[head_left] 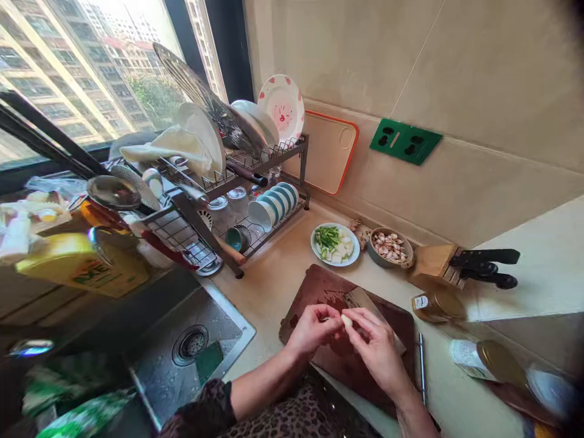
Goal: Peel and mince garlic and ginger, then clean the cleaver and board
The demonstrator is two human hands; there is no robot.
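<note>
Yellow bottle [50, 264]: far left, near the sink; "AXE" reads on its label, smaller print too blurred.
Sink [150, 347]: drain showing, green pad beside it.
Dish rack [207, 236]: plates on top, bowls and glasses below.
Left hand [312, 331]: over the cutting board [301, 292]; fingers drawn together at the clove's edge. Whether they grip it or a scrap of skin, cannot tell.
Plate [337, 263]: greens and white slices, on the counter [255, 274] beyond the board.
Pale clove [347, 320]: between the hands, above the board; seemingly garlic. Step looks like peeling; next move probably calls for a light pinch and a small turn, to check for clinging skin.
Blade [365, 299]: broad, flat on the board, partly hidden by the right hand.
Right hand [376, 347]: thumb and forefinger nearly meeting, clove pinched at the tips.
Bowl [378, 260]: full of cloves, apparently unpeeled.
Small jar [441, 304]: white label, print too small to read.
</note>
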